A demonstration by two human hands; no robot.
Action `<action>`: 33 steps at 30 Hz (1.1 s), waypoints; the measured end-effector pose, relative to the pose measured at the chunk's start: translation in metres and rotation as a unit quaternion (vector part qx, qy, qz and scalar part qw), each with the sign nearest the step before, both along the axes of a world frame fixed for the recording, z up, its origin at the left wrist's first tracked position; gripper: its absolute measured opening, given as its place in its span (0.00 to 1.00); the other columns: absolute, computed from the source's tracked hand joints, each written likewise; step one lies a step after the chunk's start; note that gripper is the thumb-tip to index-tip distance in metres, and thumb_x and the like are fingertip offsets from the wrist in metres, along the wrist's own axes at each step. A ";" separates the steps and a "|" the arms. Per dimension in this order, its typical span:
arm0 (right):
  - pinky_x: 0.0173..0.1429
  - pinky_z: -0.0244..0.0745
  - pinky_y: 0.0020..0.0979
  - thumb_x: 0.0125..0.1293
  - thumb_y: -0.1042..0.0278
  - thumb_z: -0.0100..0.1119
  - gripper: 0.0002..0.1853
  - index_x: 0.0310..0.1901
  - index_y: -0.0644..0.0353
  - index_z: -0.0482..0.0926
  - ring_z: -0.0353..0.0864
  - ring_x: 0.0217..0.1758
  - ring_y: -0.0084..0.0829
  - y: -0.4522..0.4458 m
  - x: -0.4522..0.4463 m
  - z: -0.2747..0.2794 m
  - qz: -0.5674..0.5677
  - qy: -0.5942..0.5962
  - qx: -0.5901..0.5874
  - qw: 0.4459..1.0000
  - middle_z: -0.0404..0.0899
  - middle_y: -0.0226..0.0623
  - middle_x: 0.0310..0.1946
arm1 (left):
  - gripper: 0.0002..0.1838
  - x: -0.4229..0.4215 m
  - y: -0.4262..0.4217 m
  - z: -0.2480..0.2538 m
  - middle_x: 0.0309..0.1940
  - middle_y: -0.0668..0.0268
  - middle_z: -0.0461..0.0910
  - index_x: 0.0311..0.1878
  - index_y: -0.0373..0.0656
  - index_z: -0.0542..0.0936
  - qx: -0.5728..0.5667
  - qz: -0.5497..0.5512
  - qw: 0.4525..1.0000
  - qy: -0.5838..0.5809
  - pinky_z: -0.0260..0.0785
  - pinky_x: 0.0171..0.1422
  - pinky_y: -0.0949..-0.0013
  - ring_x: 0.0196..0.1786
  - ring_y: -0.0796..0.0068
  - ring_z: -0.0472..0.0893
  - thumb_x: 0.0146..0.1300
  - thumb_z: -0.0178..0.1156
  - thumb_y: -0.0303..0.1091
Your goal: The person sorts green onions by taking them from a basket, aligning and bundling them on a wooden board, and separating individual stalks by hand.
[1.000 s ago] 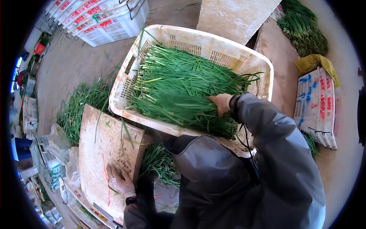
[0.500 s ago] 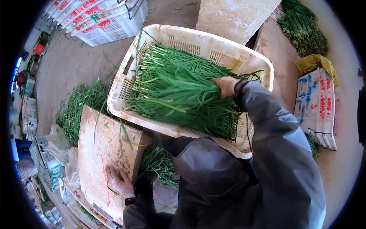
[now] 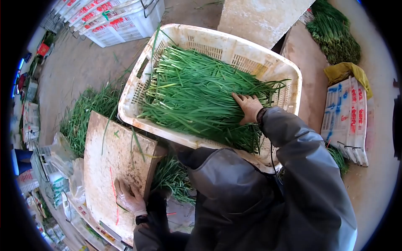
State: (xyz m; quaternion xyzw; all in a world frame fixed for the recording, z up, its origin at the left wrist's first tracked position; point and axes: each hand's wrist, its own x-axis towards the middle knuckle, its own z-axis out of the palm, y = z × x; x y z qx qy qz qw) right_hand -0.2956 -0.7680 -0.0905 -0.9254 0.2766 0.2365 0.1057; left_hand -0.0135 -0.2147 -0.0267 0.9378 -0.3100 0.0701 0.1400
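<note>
In the crate [image 3: 229, 49], the right hand [image 3: 251, 108], fingers spread, touches leaves [image 3: 194, 92]; hard pressing could bruise them; left hand [image 3: 132, 201], fingers spread, lies outside.

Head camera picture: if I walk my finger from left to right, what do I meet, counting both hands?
Clear plastic bag → left hand → lower pile of loose chives → right hand → stacked white crates with blue marks.
</note>
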 end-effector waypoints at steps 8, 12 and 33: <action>0.78 0.56 0.67 0.39 0.41 0.88 0.77 0.85 0.48 0.42 0.59 0.82 0.52 0.030 0.005 -0.007 -0.005 0.044 -0.060 0.997 0.59 0.48 0.80 | 0.29 0.002 0.000 0.002 0.74 0.42 0.69 0.73 0.33 0.72 0.004 0.007 1.000 0.002 0.61 0.79 0.46 0.75 0.38 0.68 0.75 0.59 0.40; 0.77 0.57 0.67 0.37 0.43 0.89 0.76 0.85 0.47 0.46 0.64 0.79 0.50 0.038 0.003 -0.020 -0.008 0.006 -0.104 0.995 0.64 0.47 0.77 | 0.29 0.002 0.001 0.002 0.74 0.42 0.68 0.73 0.34 0.72 0.007 0.010 1.000 0.003 0.60 0.79 0.46 0.75 0.38 0.68 0.75 0.60 0.40; 0.58 0.74 0.46 0.61 0.70 0.63 0.49 0.84 0.47 0.51 0.84 0.54 0.43 0.015 0.011 -0.048 -0.014 0.007 -0.125 0.992 0.84 0.42 0.50 | 0.28 0.001 0.002 0.001 0.72 0.46 0.72 0.70 0.36 0.74 0.003 0.007 0.999 -0.041 0.62 0.78 0.47 0.74 0.42 0.70 0.71 0.62 0.37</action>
